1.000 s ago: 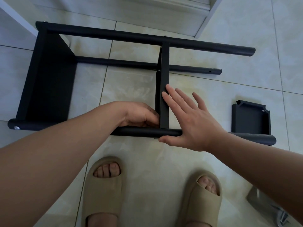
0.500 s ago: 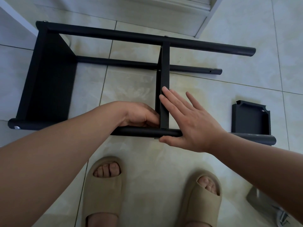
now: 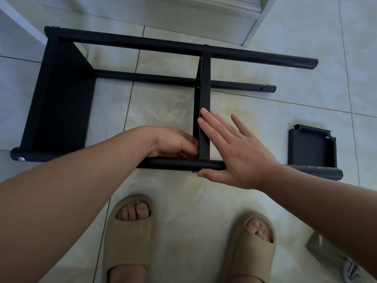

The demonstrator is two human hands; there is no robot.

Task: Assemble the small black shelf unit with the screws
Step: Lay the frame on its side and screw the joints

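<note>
Head view showed the small black metal shelf unit (image 3: 61, 99) lying on its side on the pale tiled floor (image 3: 163, 103), its long axis running left to right and its open tube ends pointing right. At frame centre the left hand (image 3: 173, 142) curled against the joint of the black divider panel (image 3: 204, 82) and the near black tube (image 3: 179, 165); whether its grip held a screw was unclear. The right hand (image 3: 234, 156), grip apart, pressed the panel's right face.
</note>
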